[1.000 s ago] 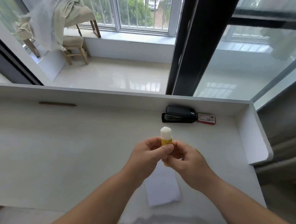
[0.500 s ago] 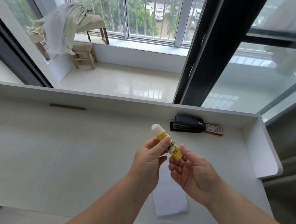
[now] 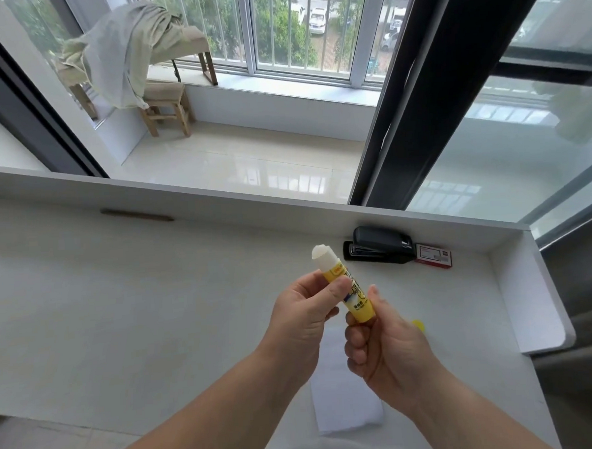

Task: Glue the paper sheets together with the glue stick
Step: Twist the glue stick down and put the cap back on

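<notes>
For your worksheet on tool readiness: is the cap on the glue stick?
No, the glue stick shows bare white glue at its tip.

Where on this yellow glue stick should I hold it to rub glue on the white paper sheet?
Probably grip the yellow glue stick around its lower barrel, from the side, thumb opposite fingers. The white glue is exposed at the upper end, so fingers should stay off that. The left hand pinches it near the top and the right hand holds the base; the white paper sheet lies below on the desk.

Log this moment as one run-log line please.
step: glue stick uncapped, glue out | left hand pinches barrel | right hand grips base | paper sheets on desk, untouched
</notes>
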